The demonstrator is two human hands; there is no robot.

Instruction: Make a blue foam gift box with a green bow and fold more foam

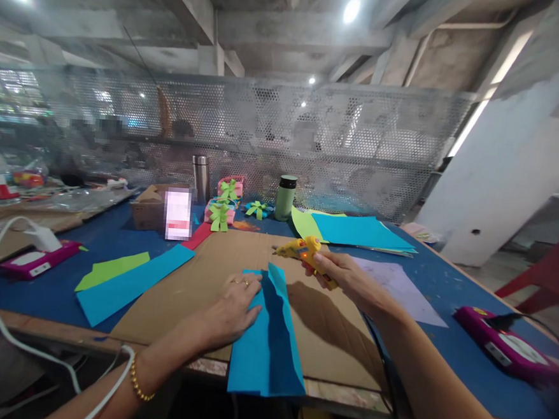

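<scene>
A folded blue paper lies on the brown cardboard, one long flap raised and its near end past the table edge. My left hand rests on the paper's left side, fingers laid flat and spread a little. Above the cardboard, right of the paper, my right hand is closed round the handle of a yellow glue gun. The gun's nozzle points left, clear of the paper, and a small orange light glows on its body.
Purple power strips sit at both sides, cables trailing. Blue sheets, a lilac sheet, a green flask, a steel flask, a carton and paper-bow boxes stand or lie around the cardboard.
</scene>
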